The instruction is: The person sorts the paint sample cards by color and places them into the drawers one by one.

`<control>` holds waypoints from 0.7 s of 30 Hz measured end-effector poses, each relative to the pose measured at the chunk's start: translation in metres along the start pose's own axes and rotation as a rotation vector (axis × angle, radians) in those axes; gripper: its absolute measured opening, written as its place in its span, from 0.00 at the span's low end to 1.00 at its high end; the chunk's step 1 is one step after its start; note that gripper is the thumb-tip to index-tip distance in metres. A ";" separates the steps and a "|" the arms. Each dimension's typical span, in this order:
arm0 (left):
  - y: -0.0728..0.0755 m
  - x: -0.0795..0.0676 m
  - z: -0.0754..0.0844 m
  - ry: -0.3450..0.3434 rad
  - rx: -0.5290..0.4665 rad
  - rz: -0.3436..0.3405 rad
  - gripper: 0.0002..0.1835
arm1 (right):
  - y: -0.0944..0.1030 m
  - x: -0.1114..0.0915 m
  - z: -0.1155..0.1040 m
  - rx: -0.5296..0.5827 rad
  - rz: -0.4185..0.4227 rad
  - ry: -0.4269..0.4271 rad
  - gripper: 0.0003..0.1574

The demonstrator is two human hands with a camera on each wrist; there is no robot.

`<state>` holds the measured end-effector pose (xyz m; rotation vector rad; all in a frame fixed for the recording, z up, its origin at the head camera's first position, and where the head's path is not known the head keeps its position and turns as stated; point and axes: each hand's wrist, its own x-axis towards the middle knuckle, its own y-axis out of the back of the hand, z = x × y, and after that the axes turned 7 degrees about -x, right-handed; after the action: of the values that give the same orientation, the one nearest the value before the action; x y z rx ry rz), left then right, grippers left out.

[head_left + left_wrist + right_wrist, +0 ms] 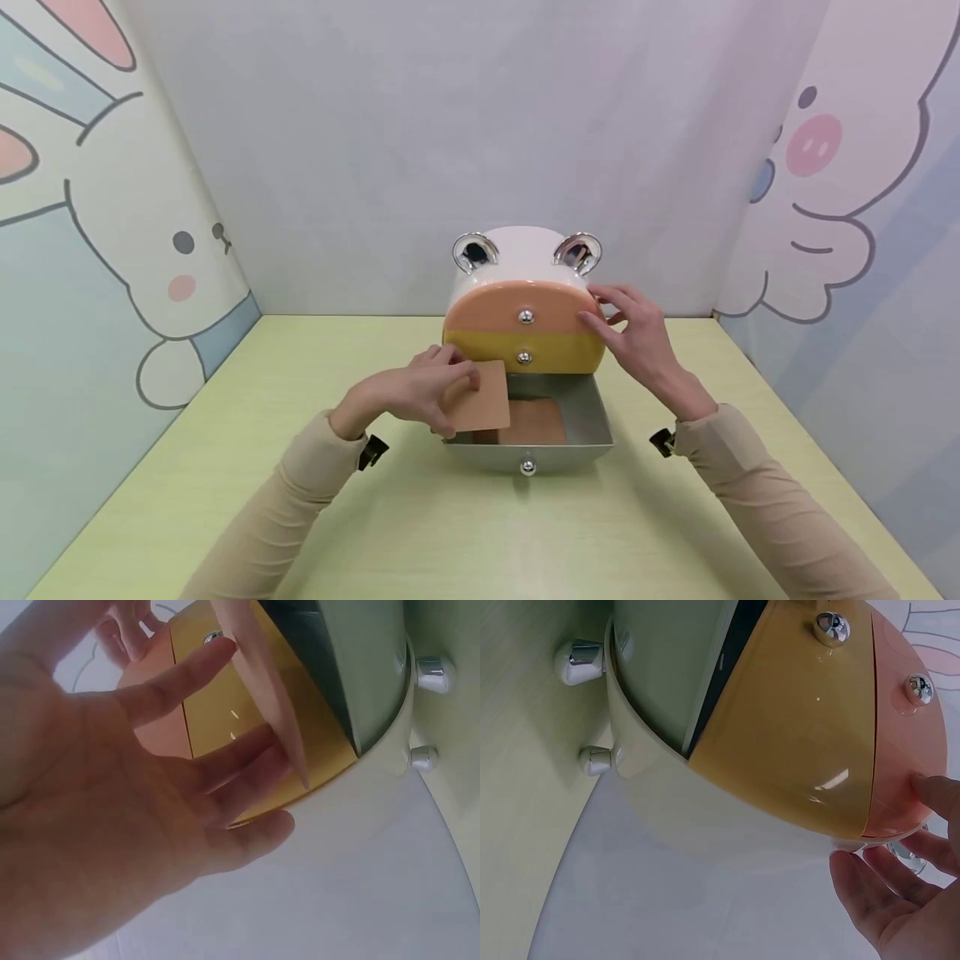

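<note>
A small storage box has an orange top drawer, a yellow middle drawer and a grey-green bottom drawer. The bottom drawer is pulled out; the upper two are closed. My left hand holds a thin brown square card, tilted, over the left side of the pulled-out drawer. Another brown piece lies inside, partly hidden by the card. My right hand grips the box's upper right edge, thumb against the orange front, fingers at the side, as the right wrist view shows.
The box stands on a pale yellow-green table, near the grey back wall. Cartoon-printed panels rise at left and right. Silver knobs stick out from the drawer fronts, and two silver ear-like rings top the box.
</note>
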<state>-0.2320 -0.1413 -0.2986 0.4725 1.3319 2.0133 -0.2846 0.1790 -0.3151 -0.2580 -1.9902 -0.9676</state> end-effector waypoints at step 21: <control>-0.077 0.004 0.045 -0.137 -0.554 -0.088 0.11 | -0.001 0.000 0.000 0.004 -0.003 -0.001 0.23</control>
<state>-0.1816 -0.0891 -0.3503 0.2791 0.6553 2.1187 -0.2849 0.1783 -0.3150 -0.2534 -1.9935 -0.9651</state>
